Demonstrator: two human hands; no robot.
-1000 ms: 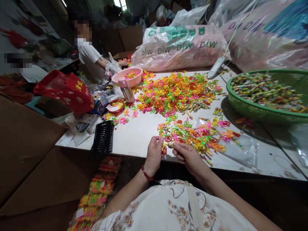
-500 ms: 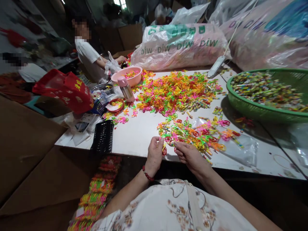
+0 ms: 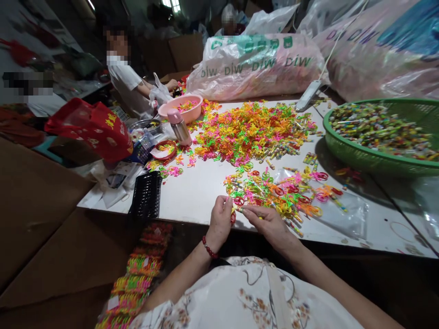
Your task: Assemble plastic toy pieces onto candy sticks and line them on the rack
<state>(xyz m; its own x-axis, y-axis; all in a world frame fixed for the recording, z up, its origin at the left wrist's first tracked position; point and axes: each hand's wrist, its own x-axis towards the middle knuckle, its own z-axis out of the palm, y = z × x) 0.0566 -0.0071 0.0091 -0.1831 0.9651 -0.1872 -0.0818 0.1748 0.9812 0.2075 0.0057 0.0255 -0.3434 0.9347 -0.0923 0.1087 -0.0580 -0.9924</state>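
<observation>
My left hand (image 3: 220,215) is closed at the table's front edge, pinching a small yellow-and-red plastic toy piece (image 3: 233,216). My right hand (image 3: 268,222) is closed too, its thumb and forefinger on the end of a small patterned tube (image 3: 239,209) that meets the piece; whether the two are joined I cannot tell. Just beyond my fingers lies a loose heap of coloured plastic toys (image 3: 284,194), some with patterned tubes. Farther back spreads a larger pile of pink, orange, yellow and green plastic pieces (image 3: 250,132).
A green basket (image 3: 380,160) of small patterned tubes stands right. A black plastic rack (image 3: 146,194), a flask (image 3: 180,128), a pink basin (image 3: 164,112) and a red bag (image 3: 92,130) are left. Clear bags (image 3: 353,214) lie right of the near heap. A co-worker (image 3: 125,84) sits at far left.
My right hand has moved left and closer to my left hand, bringing the tube's end against the held piece. My left hand has barely moved.
</observation>
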